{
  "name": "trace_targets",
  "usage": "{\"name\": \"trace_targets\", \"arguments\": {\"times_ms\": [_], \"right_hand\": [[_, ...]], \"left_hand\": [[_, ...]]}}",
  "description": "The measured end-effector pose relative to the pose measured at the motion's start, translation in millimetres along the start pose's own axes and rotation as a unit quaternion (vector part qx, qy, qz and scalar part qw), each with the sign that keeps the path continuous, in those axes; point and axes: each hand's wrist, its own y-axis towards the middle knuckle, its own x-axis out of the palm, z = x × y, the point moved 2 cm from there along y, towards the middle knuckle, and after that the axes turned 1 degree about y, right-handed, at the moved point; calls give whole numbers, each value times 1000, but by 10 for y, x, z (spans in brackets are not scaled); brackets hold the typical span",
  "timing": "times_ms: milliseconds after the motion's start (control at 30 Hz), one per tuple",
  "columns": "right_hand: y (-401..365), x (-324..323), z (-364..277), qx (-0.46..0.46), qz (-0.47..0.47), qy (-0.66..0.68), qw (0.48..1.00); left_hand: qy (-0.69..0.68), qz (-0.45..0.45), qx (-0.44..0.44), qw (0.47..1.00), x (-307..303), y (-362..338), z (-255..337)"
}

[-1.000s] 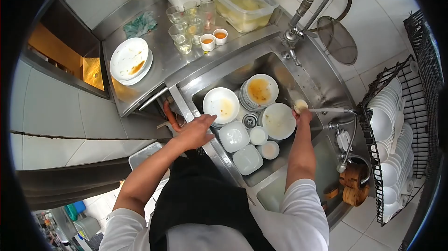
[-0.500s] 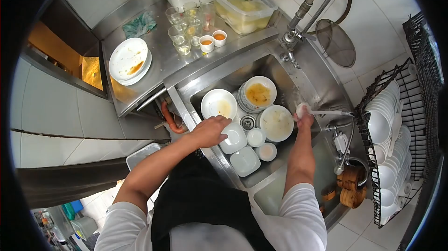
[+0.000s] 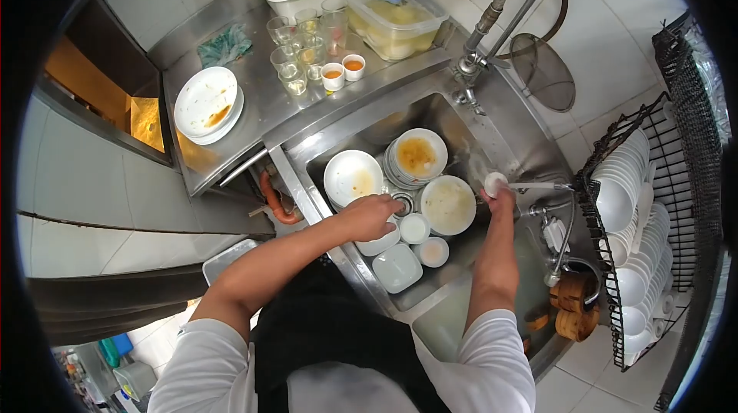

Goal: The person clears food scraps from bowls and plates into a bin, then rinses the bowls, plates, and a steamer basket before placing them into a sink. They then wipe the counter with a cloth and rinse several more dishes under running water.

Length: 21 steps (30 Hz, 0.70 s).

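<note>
The right hand (image 3: 503,199) pinched a small white cup (image 3: 493,183) at the tip of the spout (image 3: 536,185), within the sink (image 3: 442,112); the left hand (image 3: 369,217) – its grip could not be told – lay over a square dish (image 3: 379,244), near the drain (image 3: 403,202).

Via the head camera I logged white rectangular wall tiles (image 3: 619,25); at left, a dark-framed opening (image 3: 96,90), orange-brown inside. A grey stainless-steel counter (image 3: 265,106) reflected light; pale floor tiles (image 3: 573,390) showed at lower right.

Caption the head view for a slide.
Left hand over dishes in the sink, right hand at the spout.
</note>
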Motion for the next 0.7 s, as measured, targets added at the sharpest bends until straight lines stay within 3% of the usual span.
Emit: {"name": "trace_targets", "arguments": {"times_ms": [133, 233, 300, 433, 467, 500, 567, 633, 700], "right_hand": [[105, -39, 1, -19, -38, 15, 999], [93, -43, 14, -56, -65, 99, 991], [-234, 101, -67, -61, -107, -37, 992], [-446, 320, -40, -36, -166, -100, 980], [-551, 389, -35, -37, -167, -101, 980], [-672, 468, -17, -22, -218, -107, 970], [-918, 618, 8, -7, -270, -112, 956], [-1119, 732, 57, 35, -381, -63, 922], [-1155, 737, 118, 47, -401, -45, 914]], "left_hand": [[-17, 9, 4, 1000, 94, 223, 32], [-32, 34, 13, 999, 172, 378, 32], [-112, 1, -44, 993, 220, 509, 46], [-118, 27, -60, 991, 351, 838, 116], [-95, 72, -31, 992, 366, 902, 169], [-72, 116, -3, 991, 379, 953, 219], [-70, 126, -14, 989, 369, 1034, 360], [-80, 129, -16, 988, 382, 1125, 406], [-90, 143, -18, 986, 457, 1216, 311]]}}
